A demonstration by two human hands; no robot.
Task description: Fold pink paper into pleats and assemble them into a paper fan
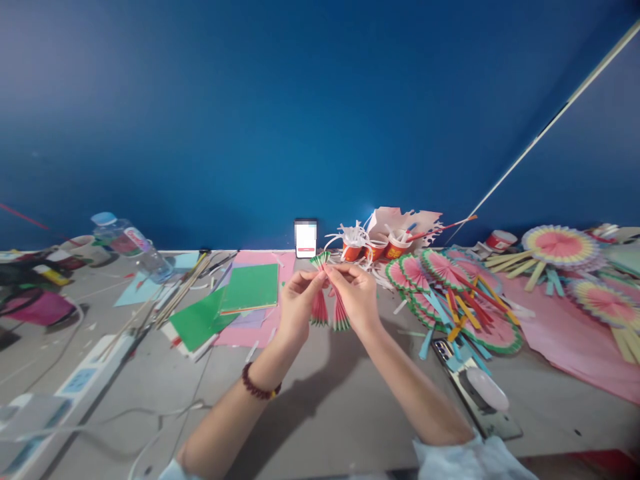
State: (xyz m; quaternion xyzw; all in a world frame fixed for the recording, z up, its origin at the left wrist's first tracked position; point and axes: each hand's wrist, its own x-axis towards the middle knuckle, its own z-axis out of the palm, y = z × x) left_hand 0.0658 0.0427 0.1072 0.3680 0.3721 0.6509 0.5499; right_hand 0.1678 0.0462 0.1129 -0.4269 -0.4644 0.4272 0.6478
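A pleated paper fan piece (320, 311), pink with green edges, is pinched at its middle between my two hands above the table. My left hand (300, 299) has thumb and fingertips pressed together on the folds from the left. From the right, the fingers of my right hand (354, 293) close on the same paper. Two pink pleated ends hang below the fingertips, and a green-edged end spreads above them. The fingers hide the middle of the folds. Behind the hands, a phone (306, 239) with a lit screen leans upright against the blue wall.
Green paper sheets (250, 287) lie to the left, near thin sticks (187, 287), a plastic bottle (133, 243) and a power strip (83, 383). On the right are red paper cups (395, 248), several finished paper fans (445, 270), and another phone (493, 413) on the grey table.
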